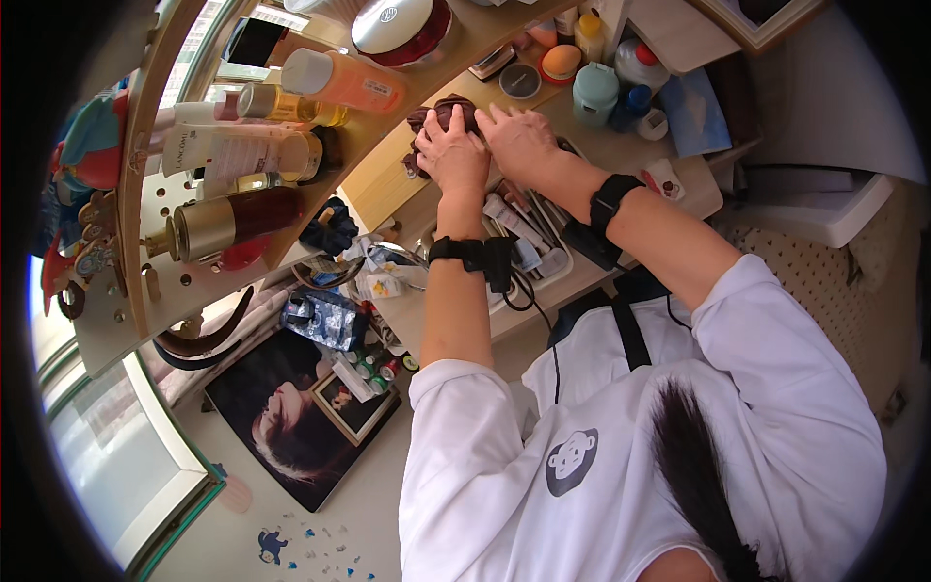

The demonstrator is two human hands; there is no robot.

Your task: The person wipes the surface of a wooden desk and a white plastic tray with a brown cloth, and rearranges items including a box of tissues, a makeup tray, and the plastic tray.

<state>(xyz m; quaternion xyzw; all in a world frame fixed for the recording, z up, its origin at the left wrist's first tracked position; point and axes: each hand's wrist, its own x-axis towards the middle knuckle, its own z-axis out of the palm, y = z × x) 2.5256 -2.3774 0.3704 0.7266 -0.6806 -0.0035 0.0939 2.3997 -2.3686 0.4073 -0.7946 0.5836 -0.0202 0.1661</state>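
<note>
A dark brown, ruffled cloth bundle (418, 118), much like a hair scrunchie, is at the far part of the desk. My left hand (454, 157) lies over its near side with the fingers bent onto it. Close beside, my right hand (522, 145) has its curled fingers at the bundle's right edge. The fingers cover much of the bundle, and the thumbs' grip is partly hidden. Just nearer than my hands, an open drawer (574, 274) holds brushes and a white tube (514, 221).
To the left, a wooden shelf (388, 131) carries bottles, including an orange one (354, 82), and overhangs the desk. Behind my right hand stand a mint-green jar (595, 94), an orange sponge (561, 63) and a blue-capped bottle (632, 105). Black straps with a cable (533, 303) circle my wrists.
</note>
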